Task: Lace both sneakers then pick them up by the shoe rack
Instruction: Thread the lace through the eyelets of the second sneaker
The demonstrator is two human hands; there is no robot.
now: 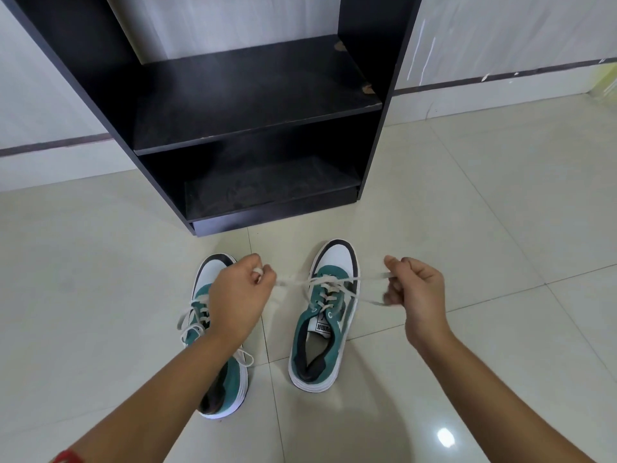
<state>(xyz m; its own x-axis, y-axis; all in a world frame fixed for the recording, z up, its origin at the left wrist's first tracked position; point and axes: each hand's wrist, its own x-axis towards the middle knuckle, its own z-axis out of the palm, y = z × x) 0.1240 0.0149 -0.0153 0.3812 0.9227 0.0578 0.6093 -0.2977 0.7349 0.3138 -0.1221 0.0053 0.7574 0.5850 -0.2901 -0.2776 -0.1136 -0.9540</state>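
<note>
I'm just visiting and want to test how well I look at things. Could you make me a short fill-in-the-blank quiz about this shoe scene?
1. Both hands pull the ends of the lace of the sneaker on the ____ side.
2. The two sneakers stand on the tiled ____.
3. The dark shoe rack behind the sneakers has ____ shoes on its shelves.
4. The left hand hides part of the other sneaker, while the right hand is over bare tile.

Missing words: right; floor; no
</note>
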